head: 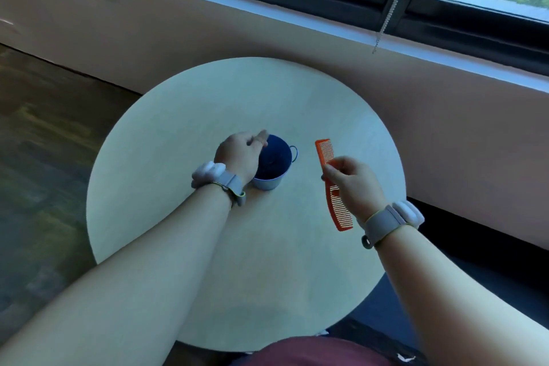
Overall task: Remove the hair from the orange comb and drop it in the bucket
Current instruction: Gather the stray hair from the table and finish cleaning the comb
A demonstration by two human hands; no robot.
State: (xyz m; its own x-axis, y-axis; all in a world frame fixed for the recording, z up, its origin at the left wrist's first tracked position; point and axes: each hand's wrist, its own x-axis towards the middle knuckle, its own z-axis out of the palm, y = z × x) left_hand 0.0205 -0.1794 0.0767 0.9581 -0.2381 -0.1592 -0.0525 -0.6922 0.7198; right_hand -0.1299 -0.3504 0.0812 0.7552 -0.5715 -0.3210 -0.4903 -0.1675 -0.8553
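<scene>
The left grip (241,154), fingers bunched over the bucket (271,162), should release any hair low inside while the right grip (350,184) pinches the orange comb (334,184) steady.

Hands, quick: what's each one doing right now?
Left hand: over the rim of the bucket, fingers curled down; whether it pinches any hair cannot be told.
Right hand: grips the orange comb around its middle, above the table.
</scene>
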